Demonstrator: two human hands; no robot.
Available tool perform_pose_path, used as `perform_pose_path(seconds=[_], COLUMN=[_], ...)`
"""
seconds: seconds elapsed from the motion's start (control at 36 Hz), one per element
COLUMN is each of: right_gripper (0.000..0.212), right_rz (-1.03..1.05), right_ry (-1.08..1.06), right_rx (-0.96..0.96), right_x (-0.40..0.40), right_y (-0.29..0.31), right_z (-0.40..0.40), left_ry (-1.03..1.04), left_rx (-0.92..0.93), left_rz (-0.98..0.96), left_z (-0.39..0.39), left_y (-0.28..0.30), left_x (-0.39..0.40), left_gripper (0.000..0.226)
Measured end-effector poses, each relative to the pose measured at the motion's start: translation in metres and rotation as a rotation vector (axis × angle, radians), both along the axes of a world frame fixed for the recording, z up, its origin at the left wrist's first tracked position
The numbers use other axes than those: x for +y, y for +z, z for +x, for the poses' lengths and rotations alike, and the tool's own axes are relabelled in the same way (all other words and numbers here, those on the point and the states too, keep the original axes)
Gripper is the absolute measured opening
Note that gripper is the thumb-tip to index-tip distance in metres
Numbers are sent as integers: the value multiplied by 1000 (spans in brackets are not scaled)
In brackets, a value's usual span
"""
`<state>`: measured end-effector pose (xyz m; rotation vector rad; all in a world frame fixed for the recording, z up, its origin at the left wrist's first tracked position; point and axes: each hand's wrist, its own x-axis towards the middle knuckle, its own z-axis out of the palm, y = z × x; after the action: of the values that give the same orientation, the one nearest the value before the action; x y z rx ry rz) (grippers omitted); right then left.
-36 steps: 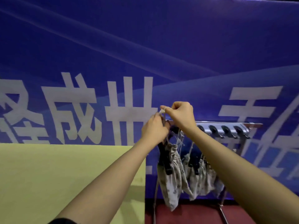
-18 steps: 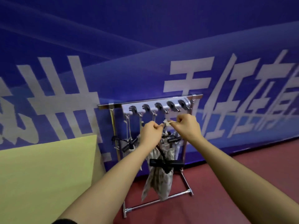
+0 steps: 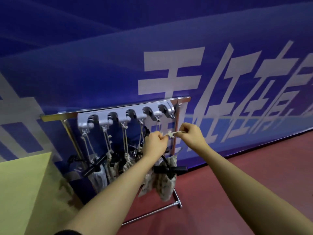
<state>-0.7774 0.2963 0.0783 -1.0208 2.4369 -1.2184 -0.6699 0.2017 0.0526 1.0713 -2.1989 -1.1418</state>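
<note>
Down off the rail (image 3: 67,113) since a second ago: left hand (image 3: 155,144) and right hand (image 3: 191,139) each pinch the cord (image 3: 171,134), fingers curled, likely pulling apart to cinch its knot; bag (image 3: 166,187) hangs below.

Pale cord (image 3: 177,132) stretched level between fingertips of left hand (image 3: 155,145) and right hand (image 3: 190,137); frayed knot (image 3: 169,134) nearer the left.
</note>
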Motion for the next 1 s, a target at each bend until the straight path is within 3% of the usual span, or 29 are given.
perform_pose_path(seconds=[0.11,0.28,0.5,0.64,0.78,1.0], right_gripper=[14,21,15,14,25,11], right_rz=[-13,-13,-105,-28,65,4], right_ry=[85,143,165,236,363,321], right_rx=[-62,-81,-121,-100,-101,-83], right_x=[-10,-39,-84,-103,-103,-99], right_y=[-2,-19,-45,-62,-79,-67], right_z=[-35,-90,-138,-167,-181,-189], left_ry=[47,91,326,446,461,511], left_rx=[7,-42,-6,-62,-110,34], left_rz=[83,53,142,186,222,252], left_z=[-37,-84,-145,-174,-182,-181], left_y=[-8,-14,-33,-48,-66,-44], left_x=[-13,-32,-49,-59,-54,-45], left_gripper=[32,19,25,31,43,36])
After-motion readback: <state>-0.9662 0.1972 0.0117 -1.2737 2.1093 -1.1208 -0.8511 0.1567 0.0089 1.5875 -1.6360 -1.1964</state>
